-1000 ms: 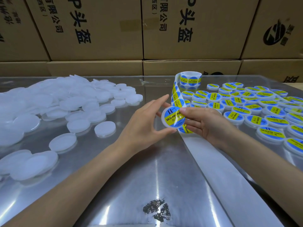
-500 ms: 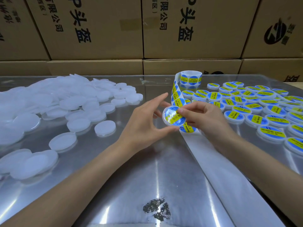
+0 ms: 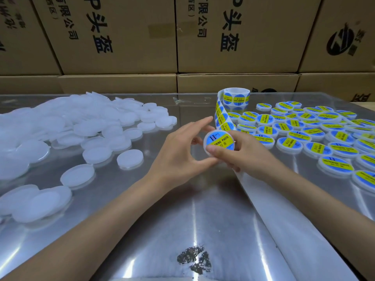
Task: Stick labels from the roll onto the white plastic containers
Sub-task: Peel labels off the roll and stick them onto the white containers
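A round white container point(image 3: 219, 141) with a blue and yellow label on its face is held up between both hands, just above the table's middle. My left hand point(image 3: 180, 153) grips its left rim with thumb below and fingers above. My right hand point(image 3: 241, 153) holds its right side, thumb pressing the label's lower edge. The label roll point(image 3: 236, 97) stands upright behind, and its strip point(image 3: 222, 117) of labels trails down towards my hands. Bare white containers point(image 3: 81, 128) are heaped on the left. Labelled containers point(image 3: 316, 136) cover the right.
The shiny metal table point(image 3: 182, 220) has a dark worn patch point(image 3: 193, 260) near its front. The empty white backing strip point(image 3: 284, 216) runs from under my right hand to the near right. Stacked cardboard boxes point(image 3: 125, 37) wall off the back edge.
The container has turned so its label faces me more squarely. My right thumb has slid from the label's top to its lower left edge. Both hands stay in place.
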### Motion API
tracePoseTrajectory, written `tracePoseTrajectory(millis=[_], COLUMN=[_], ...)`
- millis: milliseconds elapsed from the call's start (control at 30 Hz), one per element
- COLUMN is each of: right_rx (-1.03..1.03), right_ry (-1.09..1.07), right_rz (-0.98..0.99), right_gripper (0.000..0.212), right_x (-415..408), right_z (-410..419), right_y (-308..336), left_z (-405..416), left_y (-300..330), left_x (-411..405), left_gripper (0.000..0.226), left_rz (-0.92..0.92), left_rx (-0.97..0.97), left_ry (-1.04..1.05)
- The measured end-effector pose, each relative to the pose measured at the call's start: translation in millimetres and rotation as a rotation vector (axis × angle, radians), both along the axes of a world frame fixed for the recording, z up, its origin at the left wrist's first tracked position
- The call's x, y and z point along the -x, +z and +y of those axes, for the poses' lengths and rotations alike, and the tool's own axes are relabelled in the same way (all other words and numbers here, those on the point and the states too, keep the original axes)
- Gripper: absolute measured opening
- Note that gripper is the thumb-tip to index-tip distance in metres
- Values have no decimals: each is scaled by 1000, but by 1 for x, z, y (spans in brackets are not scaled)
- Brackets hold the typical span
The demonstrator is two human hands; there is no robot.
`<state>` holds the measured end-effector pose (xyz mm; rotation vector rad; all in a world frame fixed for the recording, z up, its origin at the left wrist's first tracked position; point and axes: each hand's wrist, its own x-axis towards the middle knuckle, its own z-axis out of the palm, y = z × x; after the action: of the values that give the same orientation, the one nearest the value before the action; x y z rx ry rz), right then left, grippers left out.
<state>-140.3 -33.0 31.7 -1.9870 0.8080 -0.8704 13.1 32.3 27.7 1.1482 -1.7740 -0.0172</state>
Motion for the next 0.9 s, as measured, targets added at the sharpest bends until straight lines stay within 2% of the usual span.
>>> tracePoseTrajectory(millis=[100,200,267,367,500,600,700,767,833,900], right_rx=[-26,-63,-86,-157,-250,-366,-549,-634,-649,-571], right_ry=[-21,-96,-129,-142,-144,-157,-123,-101,-99,-123], right_rz=[0,-47,-60,-75,-91,-143,-258,-310,-317,-268], right_gripper=[41,56,62,64,67,58,47,45,47,53], right_x=[0,3,4,5,2,0,-1,-2,-2,-1], right_z=[1,1,0,-1,-2,0,3,4,4,2], right_y=[2,5,4,1,-2,0,2,2,2,4], left_z=[1,1,2,5,5,5,6,7,9,9], left_y=[-1,0,0,-2,-1,-1,-1,0,1,0], left_x=[4,6,7,7,7,11,12,11,10,8], left_gripper=[71,67,62,58,45,37,50,50,38,31], left_rz=[0,-4,-106,-318,-369,-366,-391,-410,-446,-493], left_rx=[4,14,10,-61,-84,-9,99,179,251,287], left_ry=[-14,-13,7,15,-20,-12,-19,-30,-40,-27])
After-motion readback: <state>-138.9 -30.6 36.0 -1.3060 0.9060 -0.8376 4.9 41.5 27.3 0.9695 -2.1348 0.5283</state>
